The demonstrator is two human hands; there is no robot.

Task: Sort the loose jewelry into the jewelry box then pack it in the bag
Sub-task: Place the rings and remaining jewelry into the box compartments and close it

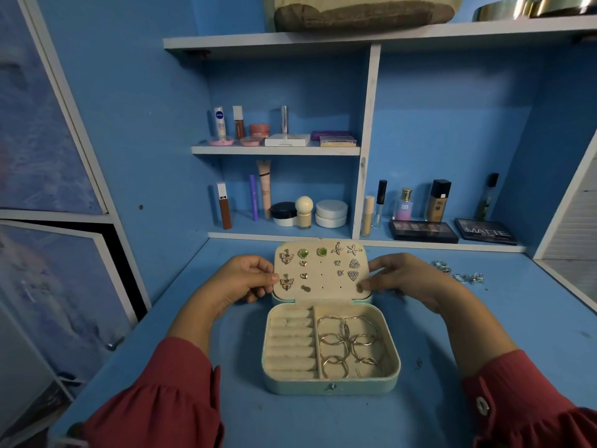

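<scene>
Box [329, 384] sits open at the centre of the blue worktop [484, 367], lid [321, 273] standing upright at the far side. Lid panel carries studs [303, 253]: butterflies, green stones, starfish, hearts, triangles. Base has two compartments: ring rolls [290, 342] on the left, bare; hoops [349, 342] heaped in the right one, overlapping each other.

Left hand [240, 279] at the lid's left edge, fingers [258, 291] curled round it, thumb on the panel beside the lower butterfly. Right hand [403, 278] at the lid's right edge, thumb tip on the panel's lower right corner, fingers behind the lid; seems to be pinching the edge, though the contact there is blurred. Both red sleeves [168, 396] reach in from the near edge.

Loose rings [460, 274], silvery with pale blue stones, lie on the worktop well right of the box, near the back. Cosmetics [290, 211] line the shelves behind; two palettes [423, 231] lie flat on the lower right shelf.
</scene>
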